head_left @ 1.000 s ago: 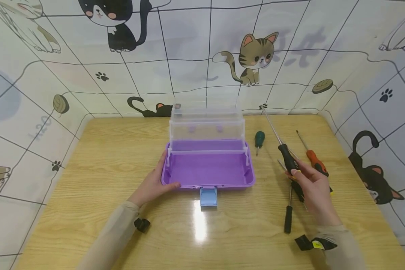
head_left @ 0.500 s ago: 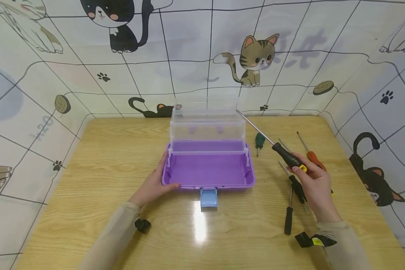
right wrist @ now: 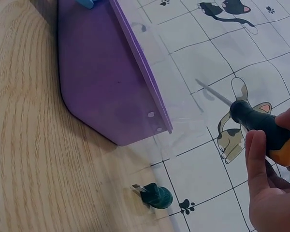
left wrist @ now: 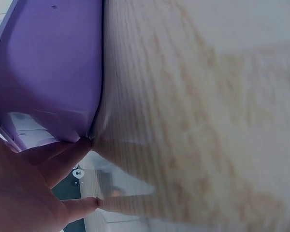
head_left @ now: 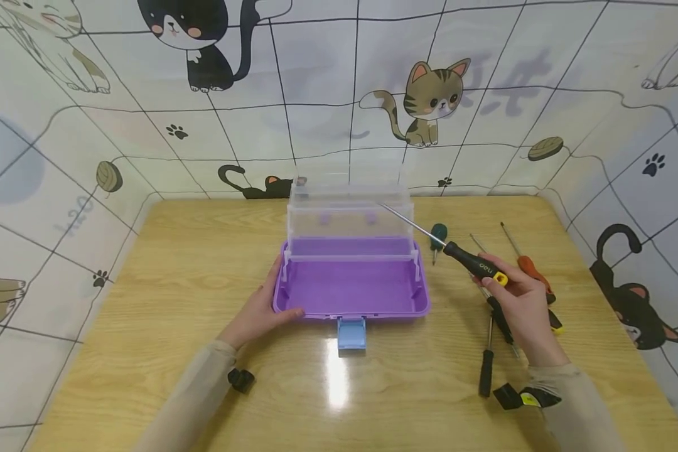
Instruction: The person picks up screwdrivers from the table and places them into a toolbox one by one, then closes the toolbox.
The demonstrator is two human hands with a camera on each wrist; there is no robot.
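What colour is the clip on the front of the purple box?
The clip is light blue; it shows best in the head view.

Right hand (head_left: 518,309) covers part of another driver (head_left: 555,322) beneath. Held driver (head_left: 470,261): tip (head_left: 383,205), ahead of grip, too small to identify; yellow butt (right wrist: 287,152), behind grip, cut off by right-wrist view's edge.

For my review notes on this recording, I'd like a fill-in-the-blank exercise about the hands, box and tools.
1. A long screwdriver is held in the person's ____.
2. The left hand holds the box, whose base is ____.
3. Its front latch is light ____.
4. The short screwdriver beside it has a dark ____ handle.

Missing words: right hand; purple; blue; green.
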